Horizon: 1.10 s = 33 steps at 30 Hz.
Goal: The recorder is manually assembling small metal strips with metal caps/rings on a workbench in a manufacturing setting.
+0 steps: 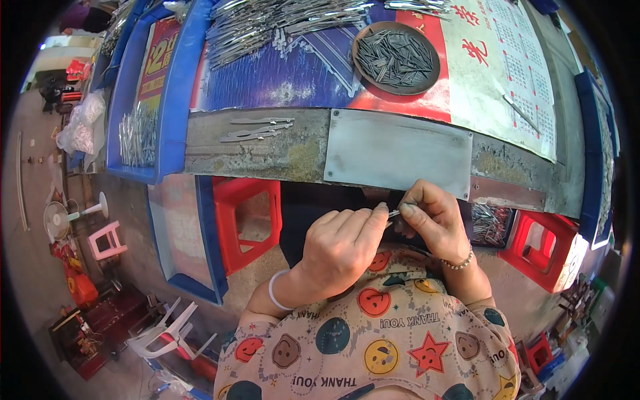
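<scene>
The workbench [223, 157] extended ahead of both hands, its near edge just beyond the right knuckles. A blue plastic tray [175, 100] lay far to the left and ahead of the left hand [340, 248]. A flat metal plate [400, 150], fixed along the bench edge, lay directly ahead of both hands, and beyond it, well apart from them, sat a round dish [402, 91] of dark metal pins [395, 57]. Several slim tweezer-like parts [257, 129] lay ahead and left of the left hand. The left hand, fingers curled, and the right hand [435, 223], thumb pressed toward a bent forefinger, pinched a slender metal piece [393, 214] between them. Neither hand was clearly nearer; its visible long axis slanted away from the body, from the left fingertips toward the right thumb. Its covered ends could not be told.
</scene>
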Each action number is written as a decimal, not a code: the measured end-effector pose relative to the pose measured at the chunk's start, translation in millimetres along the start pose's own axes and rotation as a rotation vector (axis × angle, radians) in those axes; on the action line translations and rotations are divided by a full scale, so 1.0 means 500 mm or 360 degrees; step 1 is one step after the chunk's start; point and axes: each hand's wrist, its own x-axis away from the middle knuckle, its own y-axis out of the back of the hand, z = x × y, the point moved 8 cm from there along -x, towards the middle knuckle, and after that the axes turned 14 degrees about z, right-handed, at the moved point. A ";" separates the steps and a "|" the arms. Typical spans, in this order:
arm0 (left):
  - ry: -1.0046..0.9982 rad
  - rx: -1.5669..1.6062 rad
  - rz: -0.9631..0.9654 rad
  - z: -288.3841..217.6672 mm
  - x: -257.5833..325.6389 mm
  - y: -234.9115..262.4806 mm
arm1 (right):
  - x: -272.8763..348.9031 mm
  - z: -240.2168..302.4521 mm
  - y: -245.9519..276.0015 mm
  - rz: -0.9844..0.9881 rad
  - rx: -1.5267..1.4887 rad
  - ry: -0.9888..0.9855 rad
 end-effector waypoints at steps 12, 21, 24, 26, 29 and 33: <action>0.0056 0.0106 0.0058 0.004 -0.001 0.000 | 0.000 -0.003 -0.005 0.0021 -0.0067 -0.0026; 0.0177 0.0193 0.0136 0.014 -0.011 -0.002 | -0.003 -0.015 -0.004 -0.0021 -0.0181 -0.0090; 0.0168 0.0134 0.0108 0.008 -0.011 0.019 | -0.001 0.001 -0.015 -0.0016 -0.0188 -0.0097; 0.0164 0.0106 0.0120 0.014 -0.021 0.018 | 0.005 0.022 -0.006 -0.0035 -0.0166 -0.0053; 0.0138 0.0062 0.0125 0.021 -0.036 0.023 | 0.033 0.049 0.035 -0.0241 -0.0067 0.0143; 0.0103 0.0076 0.0088 0.026 -0.058 0.052 | 0.075 0.079 0.126 -0.0665 -0.0017 0.0328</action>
